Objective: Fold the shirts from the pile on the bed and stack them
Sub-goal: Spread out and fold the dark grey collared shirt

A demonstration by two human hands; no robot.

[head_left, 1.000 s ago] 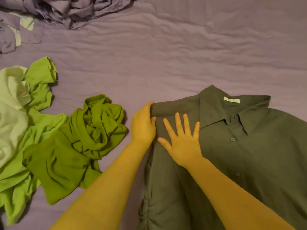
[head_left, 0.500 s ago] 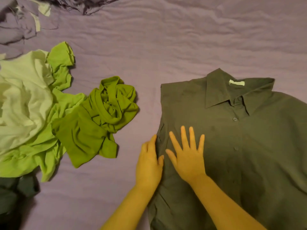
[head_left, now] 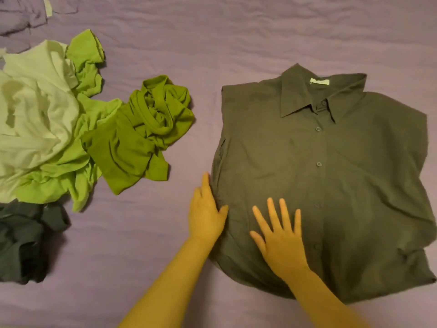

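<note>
Dark olive button-up shirt (head_left: 331, 162) lies front-up at right of centre frame on the purple bedsheet (head_left: 236, 43), collar toward the top, buttons fastened, both sides folded in. Right hand (head_left: 281, 240) rests flat on its lower front, fingers spread, gripping nothing. Left hand (head_left: 207, 214) lies flat along the shirt's left folded edge, fingers together, clasping nothing. Unfolded pile (head_left: 59, 129) of green shirts occupies the left of frame; a dark garment (head_left: 23, 240) sits at lower left.
</note>
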